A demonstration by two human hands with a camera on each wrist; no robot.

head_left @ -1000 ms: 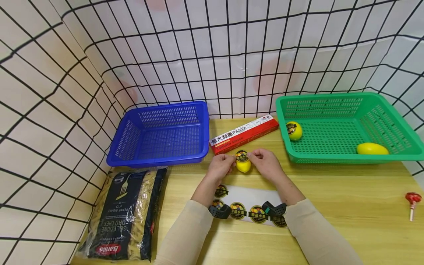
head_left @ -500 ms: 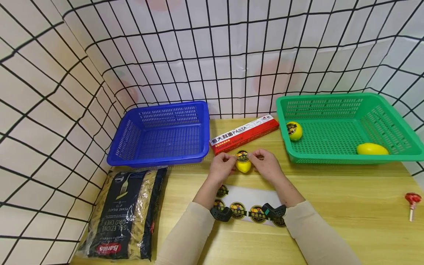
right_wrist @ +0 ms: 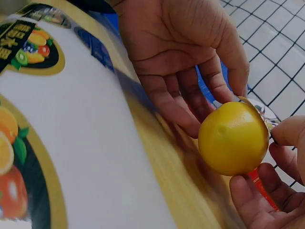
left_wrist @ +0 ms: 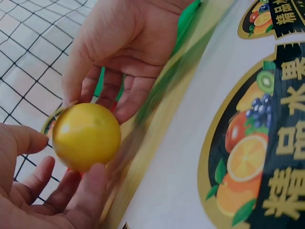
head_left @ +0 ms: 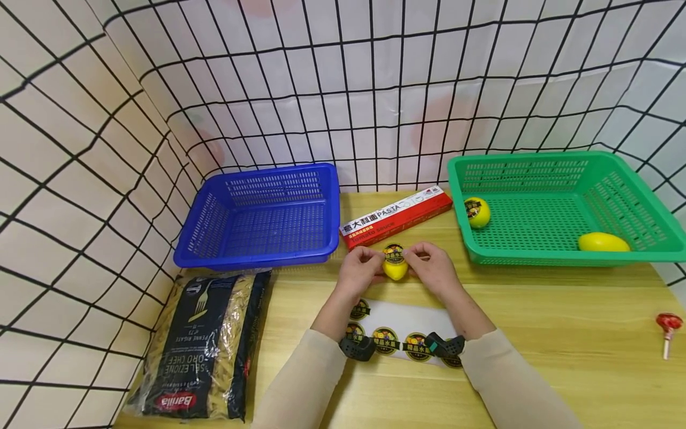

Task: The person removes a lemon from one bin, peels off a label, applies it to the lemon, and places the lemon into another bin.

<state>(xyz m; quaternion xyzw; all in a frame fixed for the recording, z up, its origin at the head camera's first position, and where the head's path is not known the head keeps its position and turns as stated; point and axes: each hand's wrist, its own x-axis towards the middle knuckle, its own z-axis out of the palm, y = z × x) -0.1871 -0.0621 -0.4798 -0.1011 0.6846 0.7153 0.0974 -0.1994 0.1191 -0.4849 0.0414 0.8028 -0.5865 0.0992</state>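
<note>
Between my two hands is a yellow lemon [head_left: 396, 271] with a round black-and-gold label sticker [head_left: 393, 254] on its upper, far-facing side. My left hand [head_left: 357, 271] holds it from the left; in the left wrist view its fingers support the lemon [left_wrist: 88, 138] and its thumb is at the sticker's edge. From the other side my right hand [head_left: 433, 268] holds it too, fingertips on the fruit and thumb by the sticker's opposite edge. Part of the sticker's rim stands off the skin in the wrist views. Below the hands lies a white sticker sheet [head_left: 409, 316] with several similar labels.
A blue basket [head_left: 257, 260] stands left, a green basket [head_left: 536, 257] right with a labelled yellow fruit [head_left: 478, 213] and a plain yellow fruit [head_left: 604, 242]. Between them lies a red pasta box [head_left: 396, 217]. A penne bag [head_left: 198, 345] is at left, a red lollipop [head_left: 669, 323] far right.
Both hands stay around the lemon at nearly the same spot, with small shifts of the fingers and thumbs at the sticker's edges. Everything else stays in place.
</note>
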